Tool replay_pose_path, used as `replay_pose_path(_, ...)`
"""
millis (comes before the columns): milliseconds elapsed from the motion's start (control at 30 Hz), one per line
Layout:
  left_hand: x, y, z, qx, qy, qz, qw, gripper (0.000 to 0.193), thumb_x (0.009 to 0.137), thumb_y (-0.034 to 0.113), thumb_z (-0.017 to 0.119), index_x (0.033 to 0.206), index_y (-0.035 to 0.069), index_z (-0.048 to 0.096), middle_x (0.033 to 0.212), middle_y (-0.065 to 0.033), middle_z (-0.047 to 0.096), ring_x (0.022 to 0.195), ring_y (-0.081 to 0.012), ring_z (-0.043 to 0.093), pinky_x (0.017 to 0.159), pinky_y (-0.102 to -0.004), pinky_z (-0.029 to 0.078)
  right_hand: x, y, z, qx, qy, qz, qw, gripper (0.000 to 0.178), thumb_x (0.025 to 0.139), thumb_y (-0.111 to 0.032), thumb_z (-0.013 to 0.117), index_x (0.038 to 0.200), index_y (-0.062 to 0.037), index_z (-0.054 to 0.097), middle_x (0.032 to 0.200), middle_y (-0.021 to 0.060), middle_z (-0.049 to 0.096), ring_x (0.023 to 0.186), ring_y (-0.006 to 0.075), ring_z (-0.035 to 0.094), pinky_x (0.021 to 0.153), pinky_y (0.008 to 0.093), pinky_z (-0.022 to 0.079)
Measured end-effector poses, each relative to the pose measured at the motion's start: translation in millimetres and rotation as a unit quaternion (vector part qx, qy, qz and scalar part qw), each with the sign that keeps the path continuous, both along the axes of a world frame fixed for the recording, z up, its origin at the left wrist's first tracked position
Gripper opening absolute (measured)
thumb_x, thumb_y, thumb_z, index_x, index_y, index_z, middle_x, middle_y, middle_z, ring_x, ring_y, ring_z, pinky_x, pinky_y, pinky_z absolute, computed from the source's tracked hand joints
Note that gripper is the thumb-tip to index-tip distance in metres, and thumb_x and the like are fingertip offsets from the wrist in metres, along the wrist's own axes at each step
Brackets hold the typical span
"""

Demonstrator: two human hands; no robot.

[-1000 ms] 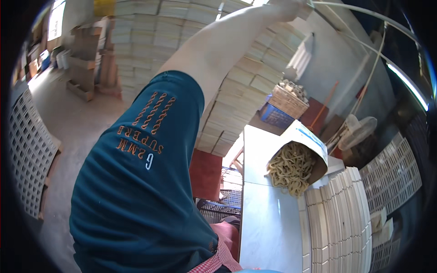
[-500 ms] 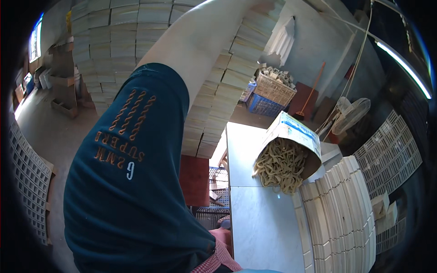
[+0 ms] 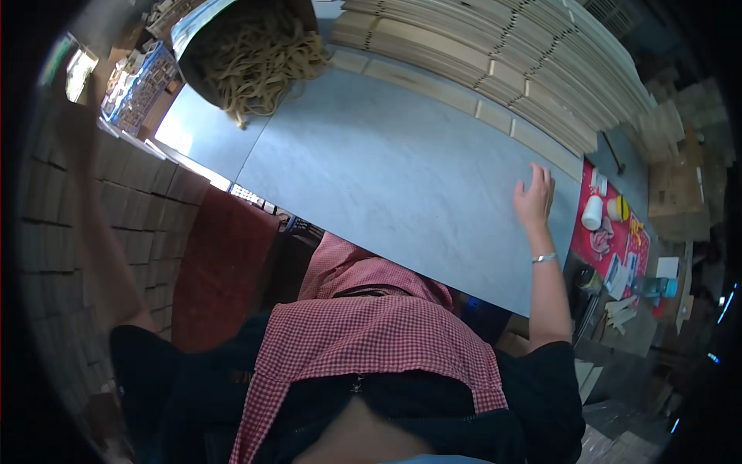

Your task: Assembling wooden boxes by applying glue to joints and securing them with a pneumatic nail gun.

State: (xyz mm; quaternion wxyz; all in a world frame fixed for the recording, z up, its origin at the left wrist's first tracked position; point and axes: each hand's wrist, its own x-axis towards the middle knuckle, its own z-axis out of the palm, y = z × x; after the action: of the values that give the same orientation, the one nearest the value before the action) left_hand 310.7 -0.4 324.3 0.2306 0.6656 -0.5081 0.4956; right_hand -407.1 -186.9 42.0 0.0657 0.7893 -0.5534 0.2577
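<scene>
My right hand (image 3: 535,197) is over the pale marble-patterned tabletop (image 3: 386,178), near its right end. Its fingers are apart and nothing is in them; whether it touches the top I cannot tell. A silvery band circles that wrist. My left arm reaches out along the left side, beside tall stacks of pale blocks (image 3: 131,209). At its far end my left hand (image 3: 77,116) is dark and smeared, so its fingers cannot be made out. On the table's far left, a carton (image 3: 185,35) lies on its side, with a heap of beige flat bands (image 3: 263,66) spilling from its mouth.
Stacked pale wooden slats (image 3: 464,46) line the table's far side. To the right, a red-covered surface (image 3: 587,232) holds a white bottle (image 3: 593,213), a yellow tape roll (image 3: 617,208) and a pink cloth (image 3: 601,238). A blue crate (image 3: 143,89) of offcuts stands far left.
The view has swung down and to the right. My right hand, out of sight before, now shows over the table. My left arm, earlier raised across the stacks, now appears at the left edge.
</scene>
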Motion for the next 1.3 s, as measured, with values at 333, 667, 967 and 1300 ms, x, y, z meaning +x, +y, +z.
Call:
replay_pose_path(333,-288.7,-133.4,-251.3,0.366,0.241,-0.297,0.848,0.057,0.081,0.002,0.066,0.137,0.009,0.058,0.153,-0.0147,0.044,0.130,-0.0319,0.053,0.107,-0.0440,0.047,-89.3,-136.5,-3.7,0.147,0.236,-0.070,0.958,0.045,0.077,0.000,0.065,0.121,-0.0031,0.057,0.123,0.0190,0.057,0.109,0.0404,0.057,0.098,0.0504,0.048)
replay_pose_path(667,-249.9,-261.5,-268.2,0.334,0.036,-0.193,0.922,0.064,0.086,0.003,0.057,0.148,0.010,0.046,0.156,-0.0107,0.043,0.136,-0.0325,0.049,0.110,-0.0443,0.042,-121.7,1.3,66.9,0.081,0.223,-0.048,0.970,0.035,0.082,-0.002,0.065,0.113,-0.0057,0.051,0.114,0.0163,0.061,0.106,0.0367,0.060,0.092,0.0479,0.048)
replay_pose_path(967,-238.5,-250.4,-232.5,0.592,0.029,-0.095,0.800,0.041,0.089,0.006,0.060,0.130,0.011,0.059,0.120,-0.0092,0.069,0.111,-0.0321,0.064,0.100,-0.0445,0.047,-125.0,52.0,88.4,0.167,0.225,-0.095,0.955,0.028,0.095,-0.014,0.061,0.120,-0.0050,0.052,0.085,0.0218,0.068,0.074,0.0408,0.066,0.067,0.0504,0.052)
replay_pose_path(1300,-265.6,-118.1,-230.4,0.605,0.217,-0.220,0.734,0.053,0.087,0.006,0.056,0.140,0.011,0.050,0.099,-0.0192,0.073,0.076,-0.0370,0.068,0.062,-0.0445,0.053,-10.4,40.1,35.3,0.253,-0.044,0.114,0.960,0.036,0.089,-0.006,0.059,0.125,-0.0036,0.060,0.088,0.0253,0.072,0.074,0.0439,0.067,0.067,0.0508,0.051)
